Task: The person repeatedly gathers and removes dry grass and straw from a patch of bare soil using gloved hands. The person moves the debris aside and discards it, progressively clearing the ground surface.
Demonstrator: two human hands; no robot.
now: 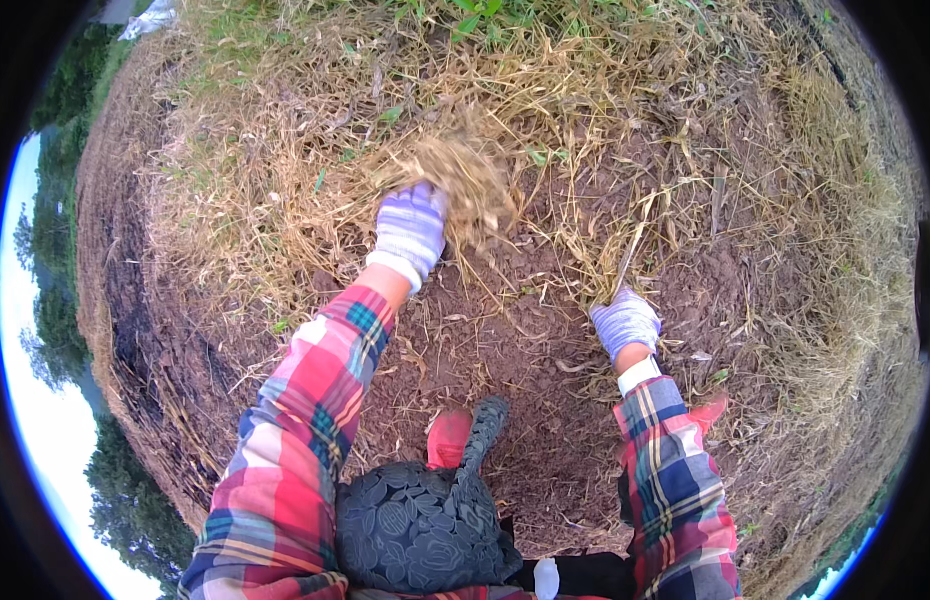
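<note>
My left hand (411,229), in a purple-and-white striped knit glove, is closed on a clump of dry grass (472,176). Motion blurs the clump, and its loose ends spread over the soil to the right. Lower and to the right, my right hand (626,322) wears a matching glove. Its fingers are curled around a few dry stalks (636,236) that point up and away; the fingertips are hidden. Reddish-brown soil (465,337) with scattered straw lies between the two hands.
Matted dry grass (232,187) covers the ground ahead, with green plants (476,15) at the top. Dark floral cloth (412,525) and a red shoe (447,437) are below my hands. Dark, burnt-looking ground (131,337) and trees (59,300) are at left.
</note>
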